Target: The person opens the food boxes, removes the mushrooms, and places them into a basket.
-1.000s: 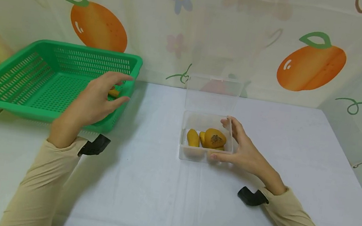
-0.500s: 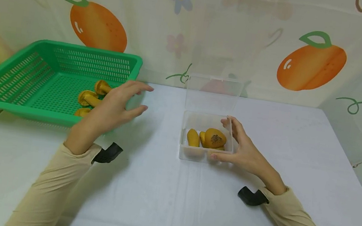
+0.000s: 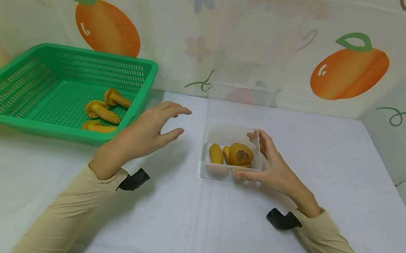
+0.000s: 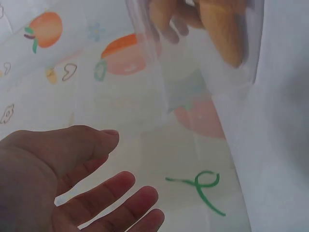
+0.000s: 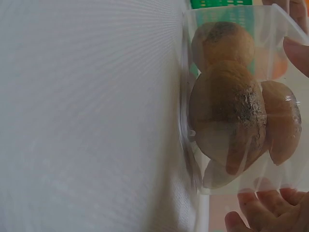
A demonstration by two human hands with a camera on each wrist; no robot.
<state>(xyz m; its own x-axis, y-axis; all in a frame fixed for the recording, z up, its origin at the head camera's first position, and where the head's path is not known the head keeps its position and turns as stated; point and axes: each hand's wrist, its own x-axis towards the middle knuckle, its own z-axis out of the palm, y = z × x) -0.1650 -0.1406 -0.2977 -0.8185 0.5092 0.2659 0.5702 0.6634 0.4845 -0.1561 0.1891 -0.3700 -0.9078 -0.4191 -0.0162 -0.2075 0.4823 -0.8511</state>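
Note:
A clear plastic box [image 3: 208,171] with its see-through lid [image 3: 238,105] raised stands on the table. Inside lie several yellow-brown mushrooms [image 3: 240,154], shown close up through the wall in the right wrist view [image 5: 229,113]. My right hand [image 3: 276,168] grips the box's right side, its thumb against the front wall and its fingers at the back corner. Between basket and box hovers my left hand [image 3: 144,133], fingers loosely spread and holding nothing. More mushrooms [image 3: 102,112] lie at the right end of the green basket [image 3: 33,125]; part of the lowest is hidden.
The basket fills the table's back left. A patterned cloth [image 3: 201,23] hangs upright behind the white-covered table [image 3: 174,225]. Black pieces sit at both sleeve cuffs, one on the left [image 3: 134,179] and one on the right [image 3: 283,219].
My left hand has moved right, out from over the basket toward the box, uncovering the mushrooms in the basket. The right hand keeps its hold on the box.

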